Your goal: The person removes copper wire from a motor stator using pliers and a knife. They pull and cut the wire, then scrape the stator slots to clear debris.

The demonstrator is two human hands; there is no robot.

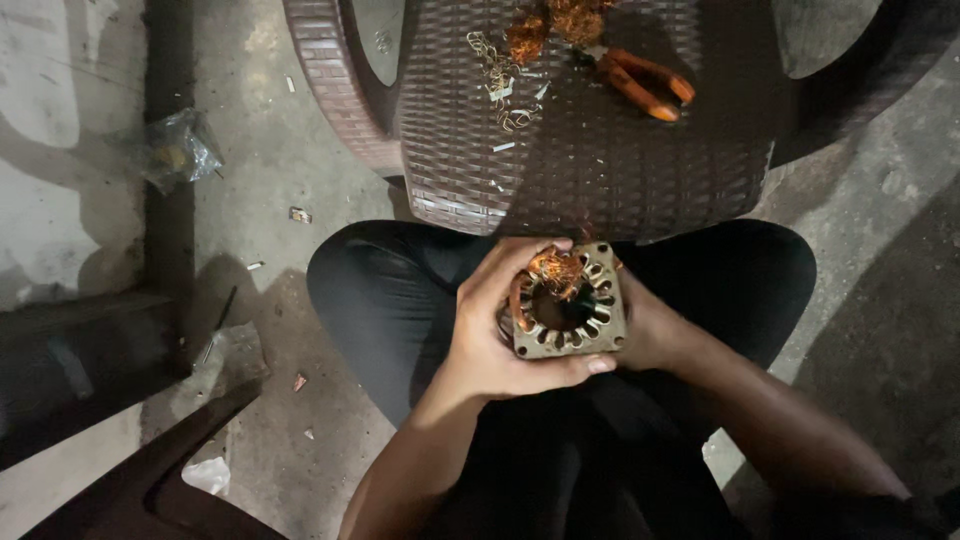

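Two hands on a stator

Both hands gripped a square metal stator (570,305) over the lap; the left hand (495,335) curled round its near edge, thumb under the frame; the right hand (648,330) cupped its far side, fingers hidden; copper wire (555,268) frayed from the core; pliers (645,85) lay on the wicker stool (600,180) ahead.

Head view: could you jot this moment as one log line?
left hand grips motor stator | right hand supports it | pliers on wicker chair
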